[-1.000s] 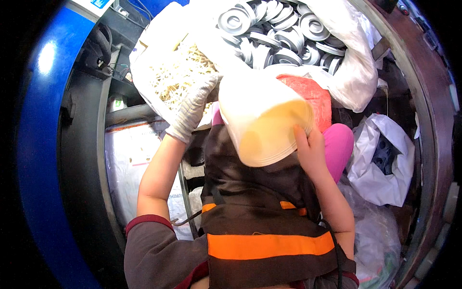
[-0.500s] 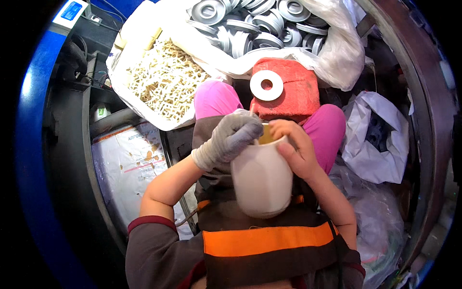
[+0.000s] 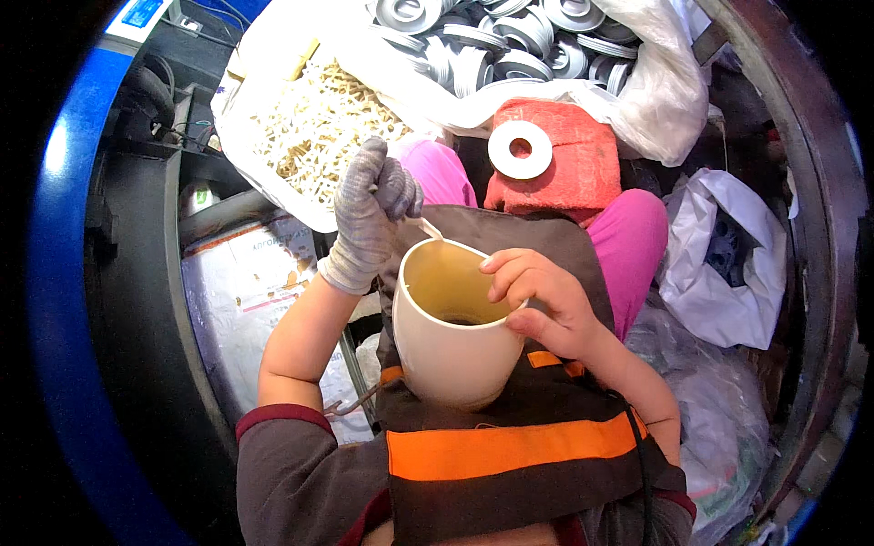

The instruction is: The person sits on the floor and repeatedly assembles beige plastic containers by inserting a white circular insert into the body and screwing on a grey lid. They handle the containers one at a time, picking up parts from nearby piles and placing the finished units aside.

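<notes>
A tall white plastic container (image 3: pixel 455 359) with a round mouth stands in my lap, its opening tilted toward me so the yellowish inside shows. My bare right hand (image 3: pixel 551 305) grips its rim at the right, thumb outside and fingertips over the edge. Above the left of the rim, my gloved left hand (image 3: pixel 364 214) is closed around a thin pale strip (image 3: pixel 431 229), which stretches down to the container's rim. Part of the strip is hidden inside the glove. A brown apron with an orange band (image 3: pixel 510 450) lies under and below the container.
A white sack (image 3: pixel 232 123) of small pale offcuts sits ahead left, and a bag of grey ringed discs (image 3: pixel 523 32) beyond. On a red block (image 3: pixel 583 150) between my knees rests a white ring (image 3: pixel 520 150). An opened white bag (image 3: pixel 765 246) stands at the right.
My left hand has risen up and left from the rim, drawing the strip out. The container has shifted slightly left and tilted, its mouth now facing me, with my right hand still on it.
</notes>
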The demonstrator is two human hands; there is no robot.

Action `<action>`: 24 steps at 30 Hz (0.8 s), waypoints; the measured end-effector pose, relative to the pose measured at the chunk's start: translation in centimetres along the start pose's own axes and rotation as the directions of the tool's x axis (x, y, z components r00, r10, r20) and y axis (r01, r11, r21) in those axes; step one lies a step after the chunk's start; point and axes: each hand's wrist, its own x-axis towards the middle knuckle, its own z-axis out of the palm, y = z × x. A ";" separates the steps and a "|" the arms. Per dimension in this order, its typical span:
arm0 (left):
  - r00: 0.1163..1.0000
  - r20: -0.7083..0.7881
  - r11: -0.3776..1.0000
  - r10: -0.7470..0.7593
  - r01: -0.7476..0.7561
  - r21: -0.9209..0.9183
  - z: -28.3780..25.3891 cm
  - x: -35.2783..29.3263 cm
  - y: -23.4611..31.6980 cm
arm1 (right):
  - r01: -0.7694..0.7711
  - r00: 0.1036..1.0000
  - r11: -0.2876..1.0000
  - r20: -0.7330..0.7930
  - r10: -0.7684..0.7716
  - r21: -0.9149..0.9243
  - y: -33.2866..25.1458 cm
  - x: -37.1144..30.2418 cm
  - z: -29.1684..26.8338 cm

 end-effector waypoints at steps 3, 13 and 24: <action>0.999 0.048 0.997 -0.020 0.016 0.076 0.8 -1.2 0.2 | -0.352 0.926 0.924 -0.086 0.367 0.151 -0.9 1.4 -0.6; 0.936 -0.321 0.989 0.144 -0.140 0.037 0.8 0.9 1.9 | -0.453 0.666 0.636 0.237 0.707 -0.625 -0.7 3.1 -6.0; 0.907 0.386 0.624 -0.169 -0.205 0.754 -0.6 4.7 2.5 | -0.869 0.418 0.412 0.040 0.908 -0.273 -1.7 2.2 -7.7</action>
